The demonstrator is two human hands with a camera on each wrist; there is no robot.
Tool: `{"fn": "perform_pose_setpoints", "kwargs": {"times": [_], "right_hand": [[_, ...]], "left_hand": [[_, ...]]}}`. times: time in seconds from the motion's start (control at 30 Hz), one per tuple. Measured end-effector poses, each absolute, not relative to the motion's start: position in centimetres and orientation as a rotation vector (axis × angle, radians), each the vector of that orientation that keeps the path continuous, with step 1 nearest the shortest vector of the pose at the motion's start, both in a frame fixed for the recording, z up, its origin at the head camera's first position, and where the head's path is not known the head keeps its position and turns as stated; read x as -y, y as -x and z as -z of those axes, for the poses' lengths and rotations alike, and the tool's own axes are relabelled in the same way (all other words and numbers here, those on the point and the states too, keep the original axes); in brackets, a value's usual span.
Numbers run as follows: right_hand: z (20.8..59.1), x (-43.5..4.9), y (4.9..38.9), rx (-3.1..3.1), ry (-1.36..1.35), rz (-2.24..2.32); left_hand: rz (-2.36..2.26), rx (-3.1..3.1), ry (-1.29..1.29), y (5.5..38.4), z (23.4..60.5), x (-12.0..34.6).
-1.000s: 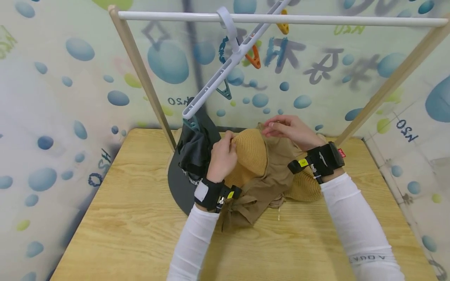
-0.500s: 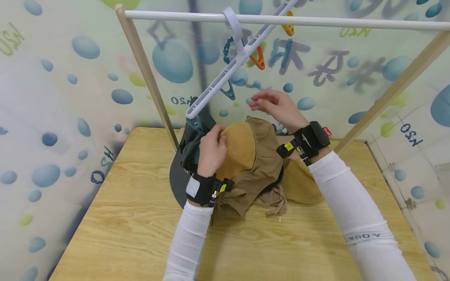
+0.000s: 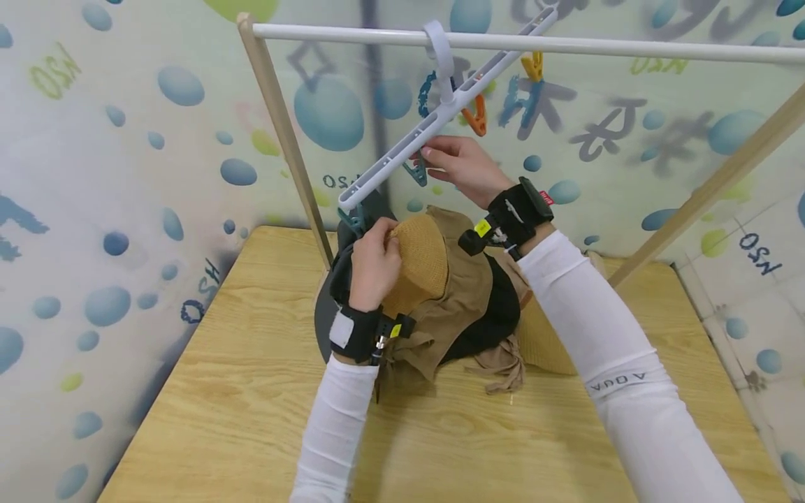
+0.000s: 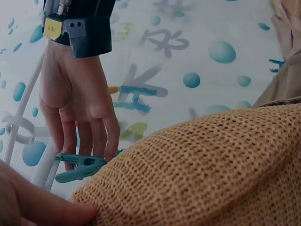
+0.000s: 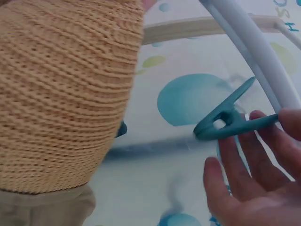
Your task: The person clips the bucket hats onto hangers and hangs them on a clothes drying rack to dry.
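In the head view my left hand pinches the top of a tan knitted sun hat with a brown cloth brim and ties. The hat's weave fills much of the left wrist view. My right hand is raised to a teal clothespin clip hanging from a white hanger. Close up in the right wrist view, thumb and fingers are at one handle of that clip. A dark cap sits left of the hat, under another teal clip at the hanger's near end.
The hanger hooks over a white rail between wooden posts. An orange clip and a yellow clip hang further along it. More knitted tan material lies right of the hat on the wooden table.
My right hand has risen up and left from beside the hat to the teal clip. My left hand, still holding the hat, has shifted slightly left and up, exposing black material beneath the brim.
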State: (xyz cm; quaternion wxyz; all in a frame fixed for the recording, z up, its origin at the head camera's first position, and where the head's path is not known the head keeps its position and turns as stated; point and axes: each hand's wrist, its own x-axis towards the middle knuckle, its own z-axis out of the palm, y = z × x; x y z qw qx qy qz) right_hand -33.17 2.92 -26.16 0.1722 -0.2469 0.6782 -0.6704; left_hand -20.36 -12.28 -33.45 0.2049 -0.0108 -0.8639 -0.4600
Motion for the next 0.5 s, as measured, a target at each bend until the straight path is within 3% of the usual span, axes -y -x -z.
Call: {"fn": "perform_pose_setpoints", "kwargs": {"times": [0.5], "right_hand": [[26.4,-0.4,31.4,-1.827,0.673,1.980]], "left_hand": [[1.111,2.352,-0.061,22.1,32.9,15.5]]}}
